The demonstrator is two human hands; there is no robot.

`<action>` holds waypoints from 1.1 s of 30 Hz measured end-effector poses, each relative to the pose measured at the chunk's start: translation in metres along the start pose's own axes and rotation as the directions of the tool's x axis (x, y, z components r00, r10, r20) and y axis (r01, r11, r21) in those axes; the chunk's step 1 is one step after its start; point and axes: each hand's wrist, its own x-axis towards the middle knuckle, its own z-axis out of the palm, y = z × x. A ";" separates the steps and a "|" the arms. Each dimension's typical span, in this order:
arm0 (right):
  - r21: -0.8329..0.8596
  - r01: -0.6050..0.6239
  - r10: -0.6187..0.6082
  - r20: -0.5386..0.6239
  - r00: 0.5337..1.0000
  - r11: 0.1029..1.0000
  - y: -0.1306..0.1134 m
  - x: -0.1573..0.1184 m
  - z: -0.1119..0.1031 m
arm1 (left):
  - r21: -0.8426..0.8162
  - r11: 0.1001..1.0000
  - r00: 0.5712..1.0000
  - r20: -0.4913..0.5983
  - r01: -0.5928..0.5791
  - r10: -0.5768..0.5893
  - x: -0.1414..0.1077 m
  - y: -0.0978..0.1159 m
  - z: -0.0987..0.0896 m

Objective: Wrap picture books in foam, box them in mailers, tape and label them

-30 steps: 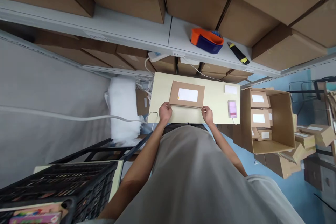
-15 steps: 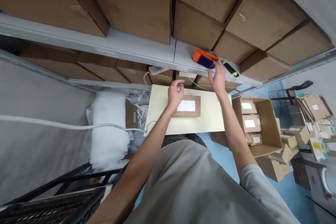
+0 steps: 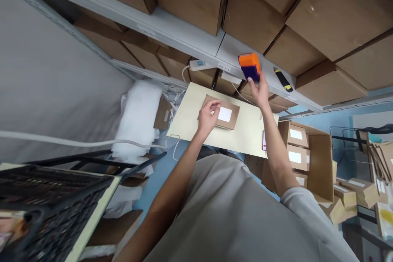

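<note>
My right hand (image 3: 259, 91) holds an orange and dark-purple hand-held tool (image 3: 249, 67) by its lower right side, just above the shelf edge; its exact kind is not clear. A closed cardboard box (image 3: 232, 124) with a white label (image 3: 225, 114) on top lies on the cream tabletop (image 3: 184, 118). Over the left part of this box is my left hand (image 3: 208, 116), its fingers curled in toward the thumb. Whatever may be inside those fingers is hidden. Right of the tool, a black and yellow box cutter (image 3: 283, 80) lies on the shelf.
Large cartons (image 3: 251, 16) fill the grey shelf (image 3: 196, 41) ahead. A power strip (image 3: 201, 64) hangs below its edge. An open carton (image 3: 319, 163) of labelled boxes stands right, near a phone (image 3: 264, 141). White wrap (image 3: 138, 118) and a black crate (image 3: 61, 208) are left.
My right hand has taken hold of the orange and purple tool and lifted and turned it. My left hand stays by the box, which now sits tilted in view as the camera has turned.
</note>
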 end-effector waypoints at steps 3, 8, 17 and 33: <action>0.392 -0.108 0.079 0.090 0.993 0.914 -0.012 -0.092 0.016 | 0.015 1.000 1.000 -0.007 -0.020 0.020 -0.040 -0.007 0.027; 0.615 -0.400 0.225 0.345 0.911 0.680 -0.002 -0.205 0.030 | 0.096 0.995 0.999 -0.022 0.030 -0.028 -0.102 -0.032 0.065; 0.661 -0.532 0.193 0.517 0.834 0.529 0.022 -0.261 0.025 | 0.152 0.985 0.992 0.079 0.086 -0.099 -0.159 -0.059 0.077; 0.244 -0.577 0.488 0.341 0.804 0.780 0.029 -0.307 -0.028 | -0.120 0.950 0.853 0.482 0.290 -0.199 -0.161 -0.097 0.115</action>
